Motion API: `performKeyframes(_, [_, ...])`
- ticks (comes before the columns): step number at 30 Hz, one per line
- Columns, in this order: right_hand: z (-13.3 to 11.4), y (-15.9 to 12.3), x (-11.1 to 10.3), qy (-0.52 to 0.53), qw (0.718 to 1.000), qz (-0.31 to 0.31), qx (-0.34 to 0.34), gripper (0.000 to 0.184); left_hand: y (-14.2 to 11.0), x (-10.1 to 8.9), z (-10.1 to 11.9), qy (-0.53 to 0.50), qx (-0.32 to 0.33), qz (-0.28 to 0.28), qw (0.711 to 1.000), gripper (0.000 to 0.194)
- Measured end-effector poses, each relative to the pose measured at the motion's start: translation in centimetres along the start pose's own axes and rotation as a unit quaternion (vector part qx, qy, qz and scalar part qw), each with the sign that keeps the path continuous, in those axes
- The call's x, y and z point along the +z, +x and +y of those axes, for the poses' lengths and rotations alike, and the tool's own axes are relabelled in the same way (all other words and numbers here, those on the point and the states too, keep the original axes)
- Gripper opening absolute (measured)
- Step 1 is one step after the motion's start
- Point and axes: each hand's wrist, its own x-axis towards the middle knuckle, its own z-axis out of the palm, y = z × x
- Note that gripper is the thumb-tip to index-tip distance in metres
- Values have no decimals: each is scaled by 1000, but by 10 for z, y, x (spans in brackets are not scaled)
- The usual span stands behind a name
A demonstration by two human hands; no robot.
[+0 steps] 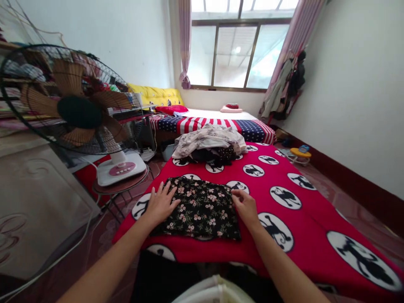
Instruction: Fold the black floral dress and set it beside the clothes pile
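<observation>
Both hands flank a folded floral garment on the red bedspread: left hand flat, fingers apart; right hand pinching its edge.

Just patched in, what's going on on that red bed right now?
A person has a black floral garment laid flat and folded on the red monkey-print bedspread. The left hand lies flat on its left edge, fingers spread; the right hand rests at its right edge. Further back on the spread sits a loose pile of clothes. A standing fan is off to the left.
</observation>
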Motion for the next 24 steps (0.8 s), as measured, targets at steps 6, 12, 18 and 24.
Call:
performKeyframes(6, [5, 64, 5, -106, 990, -88, 5, 23, 10, 9, 39, -120, 112, 25, 986, 51])
performKeyframes(12, [9, 77, 4, -196, 970, -140, -19, 20, 3, 26, 50, -81, 129, -5, 988, 56])
performKeyframes(18, [12, 67, 5, -284, 957, -53, -15, 28, 3, 24, 50, -82, 128, -28, 988, 58])
performKeyframes(24, [10, 57, 2, -305, 951, -42, -6, 25, 5, 14, 43, -97, 145, -78, 982, 60])
